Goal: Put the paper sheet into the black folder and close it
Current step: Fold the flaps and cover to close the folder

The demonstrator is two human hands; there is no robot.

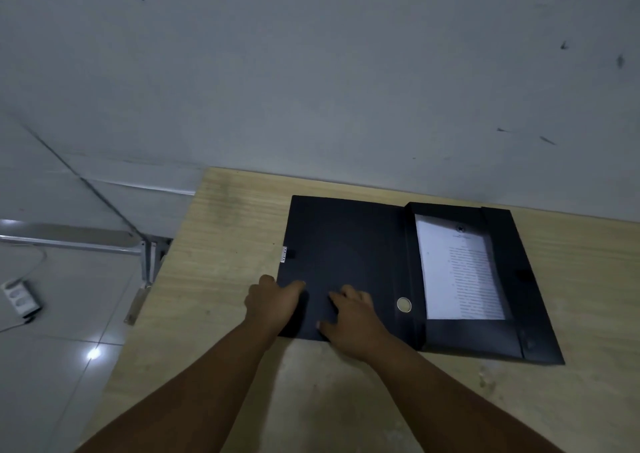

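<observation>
The black folder [346,244] lies open on the wooden table [225,244], its lid flat to the left and its box part to the right. The printed paper sheet [457,272] lies inside the box part. My left hand [272,302] grips the lid's near left corner, fingers curled over its edge. My right hand [356,321] rests on the lid's near edge with fingers spread on the surface. A white clasp [284,254] sticks out from the lid's left edge, and a round finger hole [403,304] shows on the spine.
The table's far edge meets a grey wall [311,71]. Left of the table the tiled floor [52,366] holds a white power strip [20,298] with a cable, and a metal rail [69,241].
</observation>
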